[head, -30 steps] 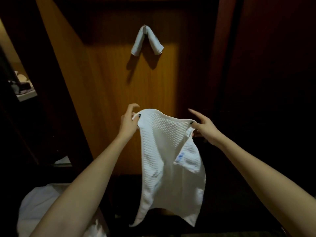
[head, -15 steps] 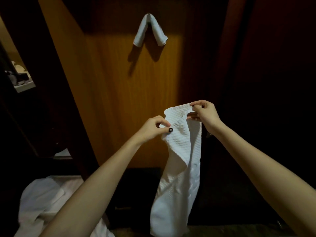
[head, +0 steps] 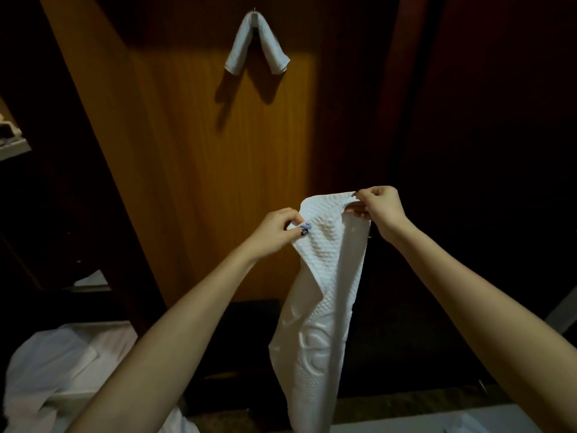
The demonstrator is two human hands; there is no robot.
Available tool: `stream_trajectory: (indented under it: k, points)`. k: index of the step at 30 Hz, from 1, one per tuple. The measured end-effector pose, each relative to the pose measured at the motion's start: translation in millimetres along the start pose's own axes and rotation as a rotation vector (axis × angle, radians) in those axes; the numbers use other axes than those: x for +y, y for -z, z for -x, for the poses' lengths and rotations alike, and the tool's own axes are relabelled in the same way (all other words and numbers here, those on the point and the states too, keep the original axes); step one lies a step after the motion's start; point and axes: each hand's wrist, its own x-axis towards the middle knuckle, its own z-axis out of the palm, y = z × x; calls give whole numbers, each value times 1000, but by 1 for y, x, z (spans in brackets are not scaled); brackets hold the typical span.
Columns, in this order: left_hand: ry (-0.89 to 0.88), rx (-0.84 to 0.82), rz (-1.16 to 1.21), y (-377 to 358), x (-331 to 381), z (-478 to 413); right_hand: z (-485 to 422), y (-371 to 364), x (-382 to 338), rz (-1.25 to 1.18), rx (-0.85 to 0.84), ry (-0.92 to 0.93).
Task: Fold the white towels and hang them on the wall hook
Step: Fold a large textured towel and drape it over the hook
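A person's left hand (head: 274, 231) and right hand (head: 376, 207) pinch the top of a white towel (head: 324, 295), spread wide a second ago and now gathered into a narrow hanging strip, below another towel (head: 256, 45) draped over the wall hook (head: 255, 11); hanging likely comes next.

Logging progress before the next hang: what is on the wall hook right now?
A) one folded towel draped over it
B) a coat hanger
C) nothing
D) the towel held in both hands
A: one folded towel drapes over the wall hook with both ends hanging down, while the left hand and right hand pinch the top edge of a second towel lower down, apart from the hook.
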Motion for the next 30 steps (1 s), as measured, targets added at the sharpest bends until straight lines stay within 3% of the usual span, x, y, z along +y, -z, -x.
stream_trajectory:
  k: [5, 10, 12, 14, 17, 22, 30]
  points:
    - [-52, 122, -99, 21, -4, -10, 6, 20, -7, 201, -161, 56]
    - [-99, 183, -178, 37, 5, -24, 8, 40, -19, 899, -418, 109]
    - [-118, 203, -191, 40, 8, -25, 7, 44, -19, 1117, -415, 100]
    - [-126, 240, -179, 47, 10, -25, 4, 49, -18, 1186, -347, 125]
    - [-152, 237, -213, 66, 10, -23, 3, 52, -12, 1118, -332, 220]
    - [-144, 219, -321, 100, 6, -15, 0, 41, -12, 742, -278, 285]
    - [-116, 223, -306, 119, -9, 7, -4, 28, -39, 551, -316, 349]
